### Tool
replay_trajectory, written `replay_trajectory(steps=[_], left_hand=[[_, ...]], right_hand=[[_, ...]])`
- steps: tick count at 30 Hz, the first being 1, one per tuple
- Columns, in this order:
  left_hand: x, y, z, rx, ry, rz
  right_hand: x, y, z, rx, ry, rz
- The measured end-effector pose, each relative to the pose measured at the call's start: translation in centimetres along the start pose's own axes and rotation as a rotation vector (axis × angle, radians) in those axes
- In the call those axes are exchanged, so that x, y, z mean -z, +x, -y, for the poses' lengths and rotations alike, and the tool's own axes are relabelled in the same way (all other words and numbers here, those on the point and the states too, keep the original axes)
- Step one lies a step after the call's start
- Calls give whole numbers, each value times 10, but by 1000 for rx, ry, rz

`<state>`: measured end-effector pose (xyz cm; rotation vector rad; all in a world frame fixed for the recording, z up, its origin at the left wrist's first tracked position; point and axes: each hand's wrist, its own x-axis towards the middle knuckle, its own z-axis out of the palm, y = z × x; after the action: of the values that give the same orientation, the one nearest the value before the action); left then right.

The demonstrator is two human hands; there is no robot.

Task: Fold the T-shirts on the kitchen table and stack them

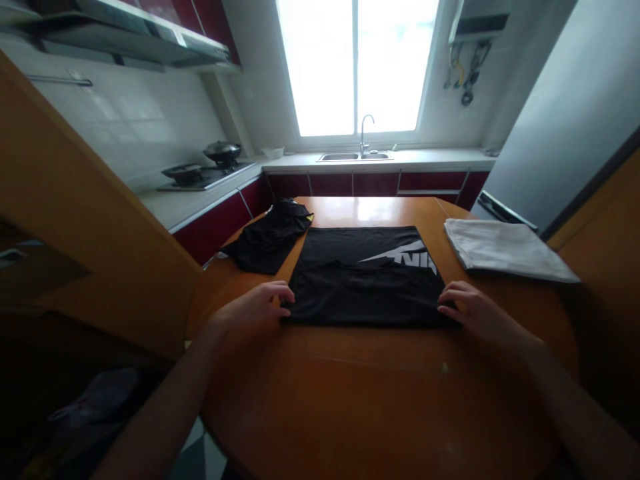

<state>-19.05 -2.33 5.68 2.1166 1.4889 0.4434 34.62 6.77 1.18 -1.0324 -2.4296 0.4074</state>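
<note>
1. Black T-shirt (367, 280), white lettering on its right part: lying flat at the middle of the round wooden table (360, 400), its near portion already doubled over the far portion, making a tidy rectangle; further folds seemingly remaining.
2. Left hand (257, 308): resting at the near left corner of the shirt, fingers curled and pinching the cloth edge.
3. Right hand (475, 310): pressing at the near right corner, fingers bent down onto the fabric; whether pinching or only pressing, I cannot tell.
4. Second black garment (270, 240): lying rumpled and unfolded toward the far left edge of the table, partly hanging over it.
5. Folded pale cloth (505, 248): sitting finished near the far right edge.
6. Room: kitchen, bright window (357, 63) glaring above a sink (355, 157); stove with pans (205, 170) standing along the left counter, red cabinets below.
</note>
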Motion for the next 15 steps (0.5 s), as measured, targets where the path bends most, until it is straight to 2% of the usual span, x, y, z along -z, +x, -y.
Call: replay_trajectory(steps=[2, 7, 11, 15], left_hand=[[-3, -16, 2, -43, 28, -50], [-22, -40, 10, -116, 116, -66], [-36, -43, 16, -147, 207, -191], [-39, -43, 15, -205, 306, -231]], right_hand=[[-1, -17, -3, 21, 21, -39], [-8, -46, -12, 3, -10, -55], [-13, -50, -18, 9, -53, -91], [-12, -49, -16, 67, -77, -93]])
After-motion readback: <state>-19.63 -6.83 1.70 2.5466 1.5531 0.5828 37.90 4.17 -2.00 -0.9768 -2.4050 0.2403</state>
